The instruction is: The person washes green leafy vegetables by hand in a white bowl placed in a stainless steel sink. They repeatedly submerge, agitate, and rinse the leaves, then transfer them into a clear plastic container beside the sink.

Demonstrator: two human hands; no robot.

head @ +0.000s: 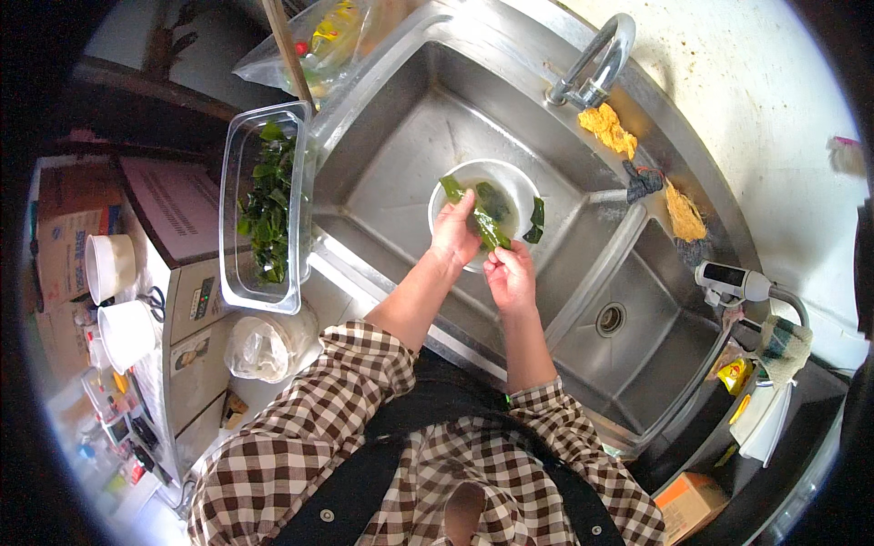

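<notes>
Both my hands hold a long, wet green strip of kelp-like leaf [490, 230] over a white bowl [524, 183]. My left hand [456, 232] grips its upper part, thumb on top. With thumb and fingers my right hand [511, 273] pinches the lower end. Cloudy liquid and darker green pieces [493, 199] lie in the bowl, and one dark piece [536, 220] hangs over its right rim. The bowl stands in the large basin of a stainless steel sink [389, 164]. To the left, a clear plastic tub [229, 205] holds many cut green pieces [272, 211].
A curved faucet [608, 58] rises behind the sink. Along the back ledge lie a yellow scrubber [608, 130], a dark cloth [643, 181] and a fibrous brush [685, 215]. The smaller basin has a drain [610, 319]. White tubs [127, 334] stand at far left.
</notes>
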